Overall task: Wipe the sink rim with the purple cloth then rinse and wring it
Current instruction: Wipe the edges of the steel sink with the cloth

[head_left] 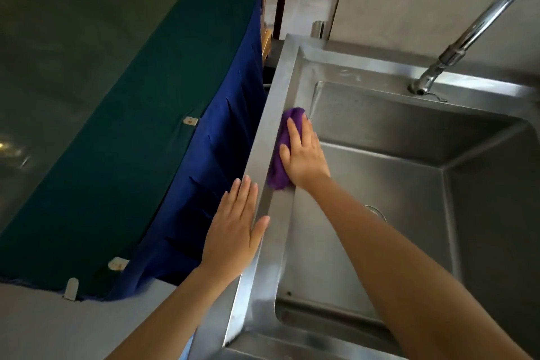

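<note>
A stainless steel sink fills the right half of the head view; its left rim (276,90) runs from the near edge to the far corner. My right hand (302,155) presses a folded purple cloth (280,166) flat onto that left rim, about halfway along it. The cloth shows beyond my fingertips and under my palm's left side. My left hand (235,228) lies flat with fingers together on the rim's outer edge, nearer to me, holding nothing. The chrome faucet (455,50) stands on the back rim at the right; no water shows.
Left of the sink stands a table (87,96) covered in green cloth with a blue skirt (210,166) hanging close to the sink's side. The basin (409,184) is deep, with a drain (375,210) partly hidden by my right forearm. A wall rises behind the faucet.
</note>
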